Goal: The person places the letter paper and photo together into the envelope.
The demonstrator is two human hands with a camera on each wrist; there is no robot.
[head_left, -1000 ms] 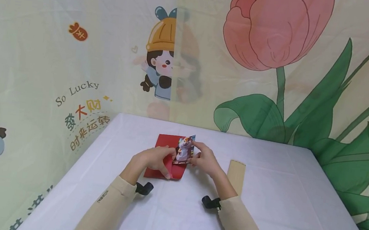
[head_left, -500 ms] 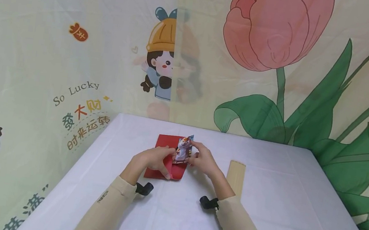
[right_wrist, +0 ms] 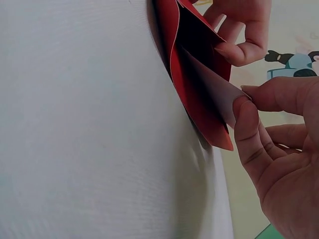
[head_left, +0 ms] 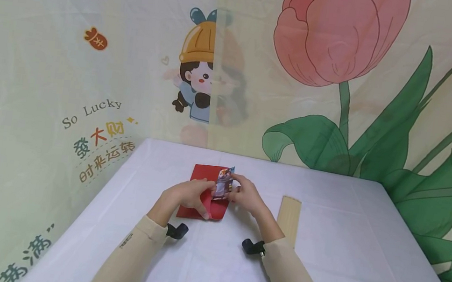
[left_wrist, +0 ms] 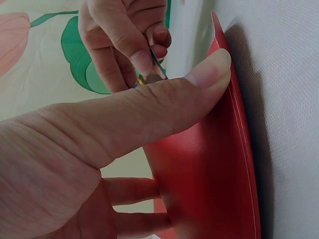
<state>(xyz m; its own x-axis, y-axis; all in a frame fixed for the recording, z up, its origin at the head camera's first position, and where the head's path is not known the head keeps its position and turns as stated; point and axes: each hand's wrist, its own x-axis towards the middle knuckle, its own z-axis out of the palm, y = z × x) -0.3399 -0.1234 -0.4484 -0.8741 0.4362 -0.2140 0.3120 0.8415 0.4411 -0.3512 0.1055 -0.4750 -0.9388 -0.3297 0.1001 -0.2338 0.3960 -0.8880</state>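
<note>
A red envelope (head_left: 204, 173) lies on the white table, its mouth toward the right. My left hand (head_left: 189, 194) grips it at the mouth, thumb at the near edge and fingers on the upper panel; in the right wrist view the envelope (right_wrist: 183, 74) gapes wide. Between thumb and fingertips, my right hand (head_left: 249, 194) pinches a small picture card (head_left: 223, 185) with a cartoon animal on it. One end of the card (right_wrist: 214, 87) is inside the envelope's mouth, its pale back showing. Beyond the left thumb, the left wrist view shows the right hand (left_wrist: 117, 37) and the card's edge.
A flat tan strip (head_left: 289, 217) lies on the table (head_left: 364, 252), partly behind the right forearm. Printed cloth with tulips (head_left: 336, 37) and cartoon figures hangs behind and to the left. Black wrist mounts (head_left: 177, 231) stick out under both wrists.
My right hand has shifted a little left, carrying the card farther toward and into the envelope. The left hand and the envelope stay almost where they were.
</note>
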